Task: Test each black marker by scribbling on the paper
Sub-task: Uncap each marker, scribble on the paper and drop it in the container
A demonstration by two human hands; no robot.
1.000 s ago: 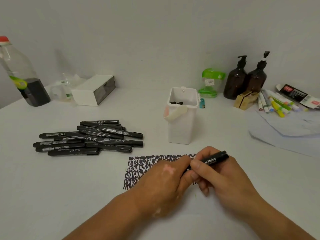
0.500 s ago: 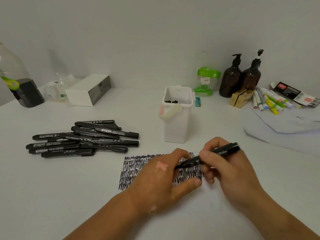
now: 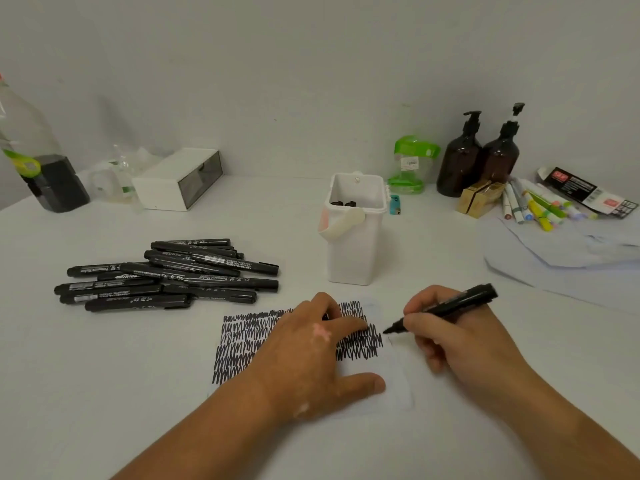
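Observation:
My right hand (image 3: 460, 337) grips an uncapped black marker (image 3: 453, 304) like a pen. Its tip points left and hovers just off the right end of the scribbles, at the paper's right margin. The small white paper (image 3: 396, 379) lies in front of me, mostly covered in black zigzag lines. My left hand (image 3: 311, 355) rests palm down on the paper, thumb stretched along its lower edge. A dark bit between its curled fingers looks like the marker's cap. A pile of several capped black markers (image 3: 173, 271) lies to the left.
A white bin (image 3: 356, 258) with a handle stands just behind the paper, with dark items inside. Two brown pump bottles (image 3: 478, 161), coloured markers (image 3: 533, 206) and loose paper sheets (image 3: 568, 258) are at the right. A white box (image 3: 180, 180) and a plastic bottle (image 3: 31, 150) stand at the back left.
The cap has come off the marker. My right hand has drawn the marker away to the right and turned its tip toward the paper. My left hand has settled on the paper.

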